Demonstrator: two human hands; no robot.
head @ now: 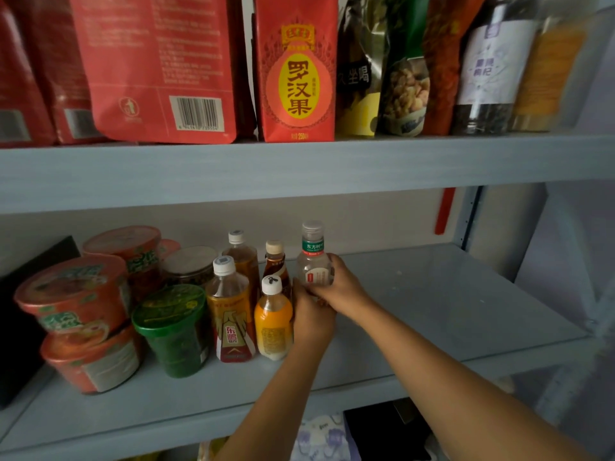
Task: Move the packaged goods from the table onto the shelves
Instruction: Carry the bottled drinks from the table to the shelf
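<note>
Carton reads 罗汉果; right hand grips 东方树 bottle.

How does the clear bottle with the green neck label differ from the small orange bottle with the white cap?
The clear plastic bottle shows colourless contents; the small orange bottle looks opaque orange. The clear bottle sits further back, gripped by the right hand; the orange bottle stands at the front beside the left hand. Both are upright, capped, on the grey lower shelf.

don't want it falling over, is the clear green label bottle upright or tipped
Upright: the clear bottle has its cap straight up; the right hand grips its body.
</note>
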